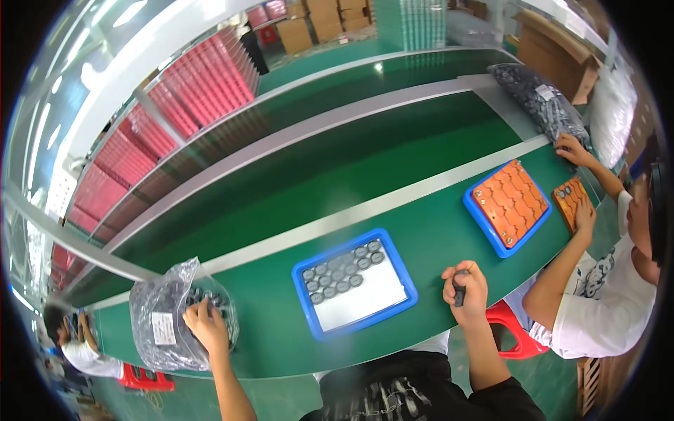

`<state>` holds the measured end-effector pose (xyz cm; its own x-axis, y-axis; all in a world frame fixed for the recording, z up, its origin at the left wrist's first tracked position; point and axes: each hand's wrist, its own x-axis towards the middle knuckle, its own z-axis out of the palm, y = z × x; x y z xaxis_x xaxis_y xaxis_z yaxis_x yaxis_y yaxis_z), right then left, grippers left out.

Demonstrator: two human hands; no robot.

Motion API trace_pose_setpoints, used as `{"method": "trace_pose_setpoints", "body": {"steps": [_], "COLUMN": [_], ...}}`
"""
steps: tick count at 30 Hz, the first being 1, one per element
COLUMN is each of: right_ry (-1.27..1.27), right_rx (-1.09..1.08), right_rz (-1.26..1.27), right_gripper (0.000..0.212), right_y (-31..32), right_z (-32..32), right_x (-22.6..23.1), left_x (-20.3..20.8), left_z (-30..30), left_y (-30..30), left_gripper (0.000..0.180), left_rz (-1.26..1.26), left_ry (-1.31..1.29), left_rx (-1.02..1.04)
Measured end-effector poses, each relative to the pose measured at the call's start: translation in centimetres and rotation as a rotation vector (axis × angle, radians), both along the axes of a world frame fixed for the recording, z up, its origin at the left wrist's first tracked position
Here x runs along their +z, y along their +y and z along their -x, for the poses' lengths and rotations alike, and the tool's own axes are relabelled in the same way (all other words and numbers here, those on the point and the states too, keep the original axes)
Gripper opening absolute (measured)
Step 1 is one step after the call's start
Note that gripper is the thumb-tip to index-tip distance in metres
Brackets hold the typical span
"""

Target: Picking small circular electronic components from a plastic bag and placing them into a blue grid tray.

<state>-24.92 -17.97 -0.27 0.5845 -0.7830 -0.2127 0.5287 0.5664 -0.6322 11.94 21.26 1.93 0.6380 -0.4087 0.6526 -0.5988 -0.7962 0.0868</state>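
My left hand (207, 328) reaches into the mouth of a clear plastic bag (151, 298) on the left. Its fingers curl down onto the dark grey parts (223, 303) inside, and their tips are hidden. Over the table's right-hand side, my right hand (474, 291) closes around a short stack of dark grey round parts (460, 288), held upright. Between my hands lies a blue-rimmed tray (409, 298) with a white base. Several dark grey round knob-like parts (342, 286) stand in rows over its far and left portions, while the white base shows at the near right.
A second blue tray (504, 250) with an orange insert lies to the right. Beside it, a co-worker's hands touch an orange piece (564, 198) and a dark plastic bag (540, 98). A metal rail (330, 221) borders the table's far side. A red stool (516, 340) stands between us.
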Motion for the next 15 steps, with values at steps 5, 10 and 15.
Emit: {"method": "trace_pose_setpoints", "body": {"steps": [5, 10, 15], "right_ry": [0.696, 0.721, 0.735], "right_rx": [-0.125, 0.118, 0.118], "right_rz": [1.089, 0.893, 1.129], "right_gripper": [0.011, 0.023, 0.037], "right_y": [-0.9, 0.3, -0.3], "right_z": [-0.3, -1.1, -0.1], "right_x": [-1.6, 0.1, -0.4], "left_x": [-1.5, -3.6, -2.8], "left_z": [6.4, 8.8, 11.0], "left_y": [-6.5, -8.5, -7.7], "left_gripper": [0.023, 0.022, 0.025], "left_rz": [0.074, 0.079, 0.091], "left_ry": [0.285, 0.333, 0.307], "left_rx": [-0.385, -0.425, -0.485]}}
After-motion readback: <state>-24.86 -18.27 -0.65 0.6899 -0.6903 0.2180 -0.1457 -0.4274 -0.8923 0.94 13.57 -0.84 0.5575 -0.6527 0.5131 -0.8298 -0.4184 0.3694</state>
